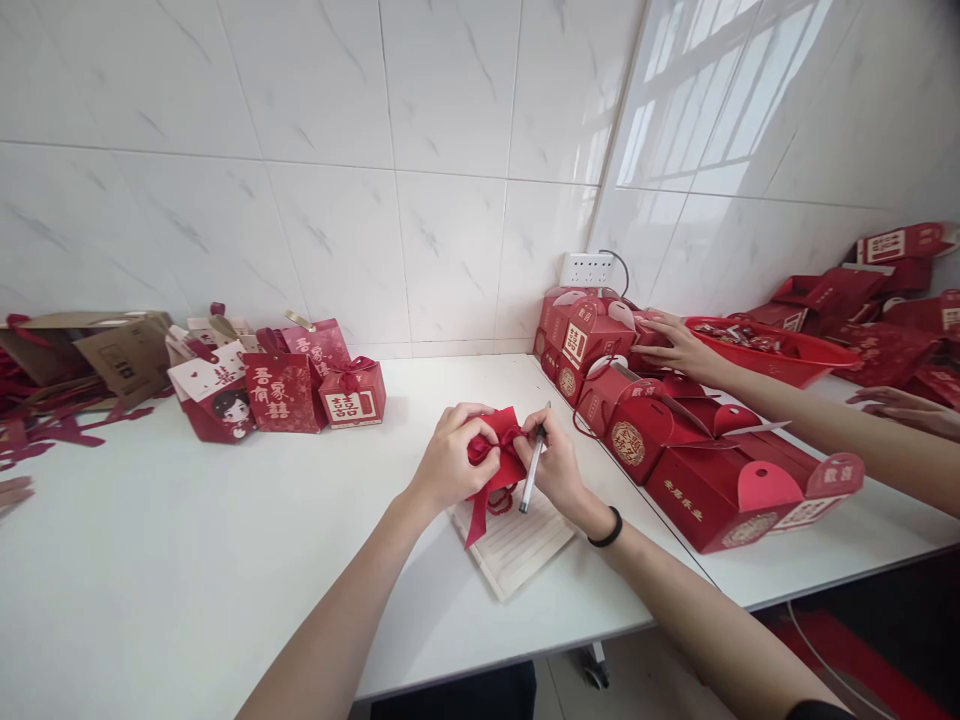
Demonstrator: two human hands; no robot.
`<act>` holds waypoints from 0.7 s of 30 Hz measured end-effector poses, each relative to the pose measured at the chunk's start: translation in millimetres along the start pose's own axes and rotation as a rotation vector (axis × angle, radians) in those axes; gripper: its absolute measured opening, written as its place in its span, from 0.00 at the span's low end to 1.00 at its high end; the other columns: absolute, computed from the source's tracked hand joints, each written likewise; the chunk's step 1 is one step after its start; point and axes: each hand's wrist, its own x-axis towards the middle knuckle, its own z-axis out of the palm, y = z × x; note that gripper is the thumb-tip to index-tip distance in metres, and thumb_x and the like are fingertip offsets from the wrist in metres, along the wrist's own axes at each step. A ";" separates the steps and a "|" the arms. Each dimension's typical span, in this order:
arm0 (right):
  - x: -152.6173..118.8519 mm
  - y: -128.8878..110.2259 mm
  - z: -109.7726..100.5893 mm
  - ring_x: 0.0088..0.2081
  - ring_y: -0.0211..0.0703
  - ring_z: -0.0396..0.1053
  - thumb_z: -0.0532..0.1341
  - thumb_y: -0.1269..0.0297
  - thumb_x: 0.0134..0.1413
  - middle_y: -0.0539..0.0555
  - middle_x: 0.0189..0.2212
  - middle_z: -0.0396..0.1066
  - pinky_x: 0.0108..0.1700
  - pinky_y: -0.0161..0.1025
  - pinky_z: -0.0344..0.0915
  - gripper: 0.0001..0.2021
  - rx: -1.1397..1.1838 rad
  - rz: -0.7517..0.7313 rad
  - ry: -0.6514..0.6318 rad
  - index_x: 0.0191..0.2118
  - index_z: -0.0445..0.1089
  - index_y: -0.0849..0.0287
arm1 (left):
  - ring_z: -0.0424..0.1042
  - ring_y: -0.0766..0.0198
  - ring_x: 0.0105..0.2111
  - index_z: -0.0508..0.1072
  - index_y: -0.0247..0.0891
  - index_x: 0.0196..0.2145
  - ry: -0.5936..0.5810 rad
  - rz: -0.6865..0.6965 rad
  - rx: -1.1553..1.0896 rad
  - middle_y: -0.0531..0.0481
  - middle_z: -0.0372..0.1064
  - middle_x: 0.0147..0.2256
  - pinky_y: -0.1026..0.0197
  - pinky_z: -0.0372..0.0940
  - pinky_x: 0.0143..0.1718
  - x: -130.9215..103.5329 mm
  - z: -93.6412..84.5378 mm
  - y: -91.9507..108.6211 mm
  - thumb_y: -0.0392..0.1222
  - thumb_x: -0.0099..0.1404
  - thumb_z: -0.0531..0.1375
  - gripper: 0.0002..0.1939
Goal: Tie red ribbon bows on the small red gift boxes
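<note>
Near the middle of the white table [300, 560], my left hand [456, 455] is closed on a small red box [508, 462] tied with a dark red ribbon [478, 515]. One ribbon tail hangs down below it. My right hand [553, 460], with a black band at the wrist, pinches the ribbon at the box's right side. A clear pen [533, 470] is also held in its fingers, tip pointing down. Under both hands lies a lined notebook [517, 550], partly hidden by the box and the ribbon.
Red gift boxes [750, 485] line the table's right side. Another person's hand [675, 345] reaches over them near a red basin [817, 350]. Finished-looking boxes [281, 395] and a cardboard box [127, 355] with ribbons stand left. A hand [15, 492] shows at the left edge.
</note>
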 end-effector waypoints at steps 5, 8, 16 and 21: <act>-0.1 2.8 -5.4 0.21 0.35 0.53 0.52 0.70 0.47 0.45 0.21 0.55 0.23 0.32 0.52 0.06 -0.059 -0.050 -0.055 0.25 0.51 0.56 | 0.63 0.57 0.47 0.67 0.39 0.28 -0.008 -0.033 -0.024 0.47 0.64 0.45 0.52 0.61 0.50 0.0 -1.0 -0.7 0.33 0.57 0.56 0.03; 2.1 5.0 -11.3 0.21 0.36 0.54 0.52 0.69 0.50 0.46 0.21 0.56 0.24 0.33 0.53 0.07 -0.102 -0.099 -0.114 0.25 0.51 0.55 | 0.63 0.57 0.47 0.67 0.39 0.28 -0.014 -0.047 -0.030 0.47 0.64 0.45 0.52 0.61 0.50 0.2 -1.4 -0.9 0.33 0.57 0.56 0.03; 2.6 8.5 -10.7 0.21 0.36 0.53 0.53 0.71 0.47 0.46 0.19 0.56 0.23 0.33 0.53 0.07 -0.149 -0.121 -0.113 0.25 0.51 0.55 | 0.63 0.58 0.46 0.66 0.39 0.28 -0.002 -0.004 -0.018 0.47 0.64 0.45 0.53 0.62 0.48 0.3 -0.7 -0.7 0.32 0.56 0.56 0.03; 0.1 8.2 -7.4 0.22 0.37 0.56 0.55 0.70 0.49 0.47 0.21 0.58 0.24 0.33 0.55 0.07 -0.120 -0.104 -0.117 0.27 0.53 0.55 | 0.63 0.58 0.46 0.66 0.39 0.28 0.000 -0.006 -0.021 0.47 0.64 0.44 0.53 0.62 0.48 0.4 -0.3 -0.9 0.32 0.56 0.56 0.03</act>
